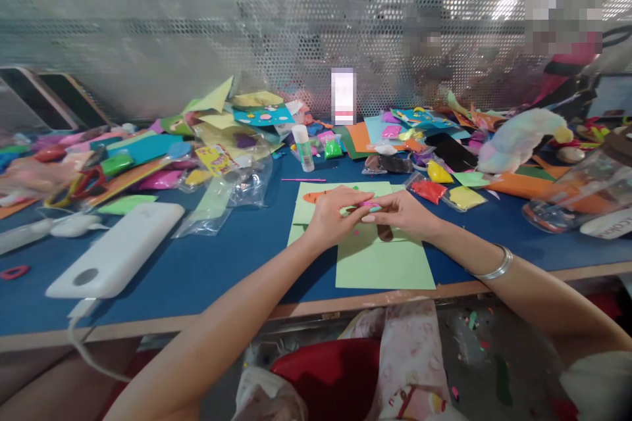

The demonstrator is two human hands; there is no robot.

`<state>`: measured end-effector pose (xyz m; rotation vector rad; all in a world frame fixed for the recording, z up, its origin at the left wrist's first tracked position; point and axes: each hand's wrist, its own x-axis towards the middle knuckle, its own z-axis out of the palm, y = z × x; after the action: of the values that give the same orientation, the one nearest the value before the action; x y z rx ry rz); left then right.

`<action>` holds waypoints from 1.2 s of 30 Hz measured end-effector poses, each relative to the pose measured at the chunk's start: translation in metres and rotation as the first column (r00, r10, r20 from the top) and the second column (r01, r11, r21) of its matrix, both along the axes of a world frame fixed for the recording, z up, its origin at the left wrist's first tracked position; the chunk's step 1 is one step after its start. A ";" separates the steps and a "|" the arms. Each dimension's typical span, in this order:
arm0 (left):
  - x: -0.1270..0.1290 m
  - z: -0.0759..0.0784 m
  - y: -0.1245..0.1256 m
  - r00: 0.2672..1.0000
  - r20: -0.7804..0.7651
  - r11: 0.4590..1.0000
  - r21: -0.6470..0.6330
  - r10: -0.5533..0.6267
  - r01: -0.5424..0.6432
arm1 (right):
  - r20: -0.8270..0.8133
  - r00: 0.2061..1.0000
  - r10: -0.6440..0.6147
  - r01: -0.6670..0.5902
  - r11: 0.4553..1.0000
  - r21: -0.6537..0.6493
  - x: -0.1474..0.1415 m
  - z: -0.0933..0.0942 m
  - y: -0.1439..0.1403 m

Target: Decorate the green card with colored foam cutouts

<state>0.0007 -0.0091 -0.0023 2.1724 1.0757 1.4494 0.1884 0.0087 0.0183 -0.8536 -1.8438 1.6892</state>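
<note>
- Where both hands meet over the light green paper (380,263), the left hand (333,214) and right hand (402,212) pinch a small pink-and-green clay piece (369,206) between their fingertips.
- That paper lies on the blue desk (237,256), near its front edge.
- A brown clay bit (384,233) sits on the paper under the right hand.
- A white power bank (118,250) lies well apart to the left.

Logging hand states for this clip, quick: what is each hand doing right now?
Left hand: fingers pinched on a small pink piece over the green paper.
Right hand: pinching the same piece.
</note>
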 end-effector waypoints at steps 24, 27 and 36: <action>0.004 -0.004 -0.002 0.996 -0.076 0.996 0.075 -0.047 0.053 | -0.314 0.949 0.012 -0.114 0.944 -0.308 -0.006 -0.002 -0.002; 0.004 -0.003 -0.002 0.998 -0.050 0.992 0.118 -0.045 0.051 | -0.291 0.956 0.033 -0.130 0.938 -0.321 -0.005 -0.001 -0.002; 0.008 0.005 -0.009 0.998 0.058 0.997 -0.076 0.022 -0.017 | -0.077 0.997 -0.008 -0.005 0.986 -0.166 -0.003 -0.005 0.004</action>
<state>0.0086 -0.0183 0.0030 2.0599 1.1161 1.4475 0.1853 0.0126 0.0132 -0.8421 -1.6690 1.8683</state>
